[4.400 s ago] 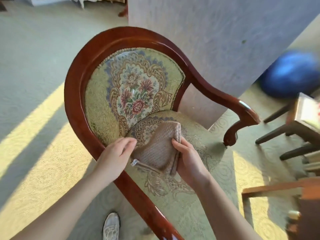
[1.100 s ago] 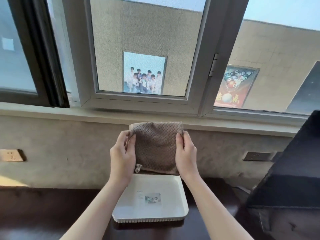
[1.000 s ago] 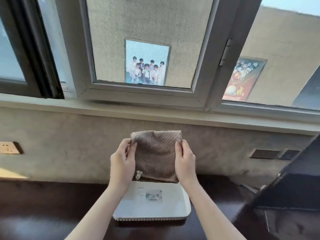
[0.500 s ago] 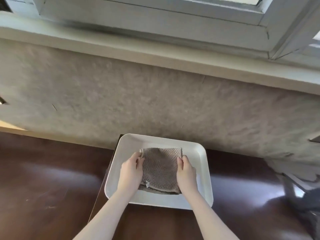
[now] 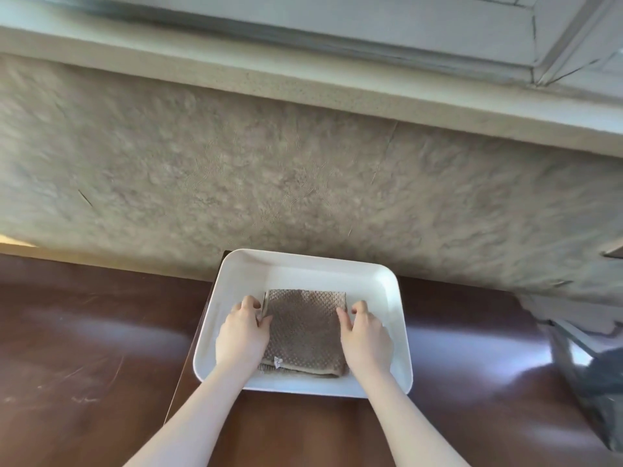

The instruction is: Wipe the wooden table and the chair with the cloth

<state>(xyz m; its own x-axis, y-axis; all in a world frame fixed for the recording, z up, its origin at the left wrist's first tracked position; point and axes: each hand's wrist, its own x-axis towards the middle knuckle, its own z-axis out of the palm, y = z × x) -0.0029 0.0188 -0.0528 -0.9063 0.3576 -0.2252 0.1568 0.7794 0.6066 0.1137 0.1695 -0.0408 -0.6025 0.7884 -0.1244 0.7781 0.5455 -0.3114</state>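
Observation:
The folded brown waffle cloth (image 5: pixel 305 328) lies flat inside a white rectangular tray (image 5: pixel 303 261). The tray stands on the dark wooden table (image 5: pixel 84 348), close to the wall. My left hand (image 5: pixel 241 335) grips the cloth's left edge, thumb on top and fingers curled at its side. My right hand (image 5: pixel 365 335) holds the right edge the same way. A small white tag shows at the cloth's near left corner. The chair is out of view.
A textured beige wall (image 5: pixel 303 180) rises right behind the table, with a window sill (image 5: pixel 303 79) above it. A dark glossy object (image 5: pixel 593 365) stands at the table's right end. A seam (image 5: pixel 182 365) runs across the tabletop under the tray's left side.
I turned from the chair to the table by the window. Both hands lowered the cloth from chest height into the white tray, where it now lies flat.

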